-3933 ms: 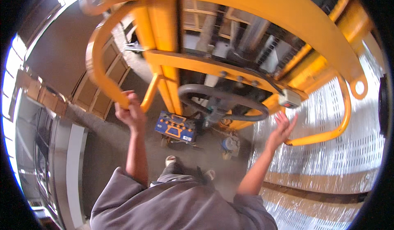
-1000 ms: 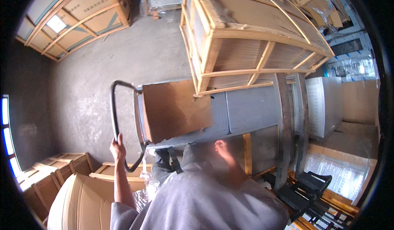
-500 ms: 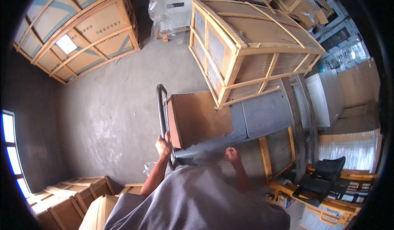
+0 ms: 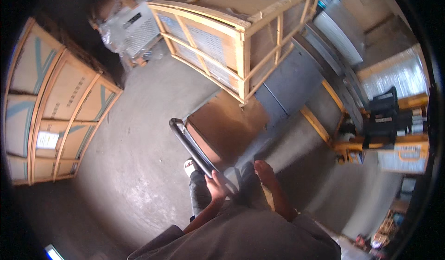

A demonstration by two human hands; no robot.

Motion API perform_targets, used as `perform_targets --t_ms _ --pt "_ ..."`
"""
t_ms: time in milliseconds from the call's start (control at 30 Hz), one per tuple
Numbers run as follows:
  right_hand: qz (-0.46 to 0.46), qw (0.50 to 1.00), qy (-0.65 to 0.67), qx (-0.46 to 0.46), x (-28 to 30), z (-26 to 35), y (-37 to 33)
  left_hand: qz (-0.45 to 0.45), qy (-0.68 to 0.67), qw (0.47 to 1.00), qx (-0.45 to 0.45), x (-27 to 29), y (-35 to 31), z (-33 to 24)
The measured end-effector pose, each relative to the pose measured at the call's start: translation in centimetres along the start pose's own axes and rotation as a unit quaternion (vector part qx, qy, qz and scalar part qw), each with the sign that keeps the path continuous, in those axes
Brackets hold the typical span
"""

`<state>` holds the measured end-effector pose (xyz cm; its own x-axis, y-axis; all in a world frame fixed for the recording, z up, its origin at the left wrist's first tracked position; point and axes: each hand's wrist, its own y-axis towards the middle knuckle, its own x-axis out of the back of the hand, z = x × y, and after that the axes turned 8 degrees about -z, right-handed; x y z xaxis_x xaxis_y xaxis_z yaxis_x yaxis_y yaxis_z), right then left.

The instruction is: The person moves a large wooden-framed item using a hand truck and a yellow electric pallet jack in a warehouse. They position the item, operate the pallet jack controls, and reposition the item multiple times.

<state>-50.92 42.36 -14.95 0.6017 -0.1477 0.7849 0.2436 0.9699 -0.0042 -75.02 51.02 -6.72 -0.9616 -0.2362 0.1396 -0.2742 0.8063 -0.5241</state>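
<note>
My left hand (image 4: 215, 186) is wrapped round the grey tubular push handle (image 4: 192, 145) of a platform trolley. The trolley's blue-grey deck (image 4: 294, 81) stretches away to the right, with a worn brown cardboard sheet (image 4: 227, 128) over its near part. A large wood-framed crate (image 4: 245, 56) stands at the deck's far side; how much of it rests on the deck is hidden. My right hand (image 4: 264, 173) hangs near the deck's near edge, touching nothing I can see. Its fingers look curled and slightly blurred, with nothing visible in them.
A tall wood-framed carton crate (image 4: 69, 104) stands on the left. Beyond the trolley sits a plastic-wrapped white metal unit (image 4: 139, 30). To the right are a yellow-and-black machine (image 4: 384, 125), grey metal beams (image 4: 331, 72) and a white panelled box (image 4: 340, 35).
My view has turned left, and the crates and trolley appear rotated. My left hand stays on the handle, which now slants toward my body. A foot and trouser legs have come into view.
</note>
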Motion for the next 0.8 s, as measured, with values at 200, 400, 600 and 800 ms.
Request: perform_targets --t_ms 200,400,600,800 --pt "0.037 0.936 0.046 -0.347 0.3 15.5 -8.6 0.217 0.180 0.952 -0.119 4.0 3.2 0.2" --pt "-0.105 0.906 0.099 -0.398 -3.0 23.5 -8.5 0.334 0.547 0.713 -0.284 6.8 13.5 -10.5" --pt "-0.089 0.899 -0.118 -0.411 -6.3 24.8 -5.9 0.305 0.457 0.577 -0.604 3.2 22.2 -19.0" --pt "-0.104 0.910 -0.255 -0.310 -9.0 30.7 -6.8 0.370 0.544 0.522 -0.543 8.6 26.3 -17.3"
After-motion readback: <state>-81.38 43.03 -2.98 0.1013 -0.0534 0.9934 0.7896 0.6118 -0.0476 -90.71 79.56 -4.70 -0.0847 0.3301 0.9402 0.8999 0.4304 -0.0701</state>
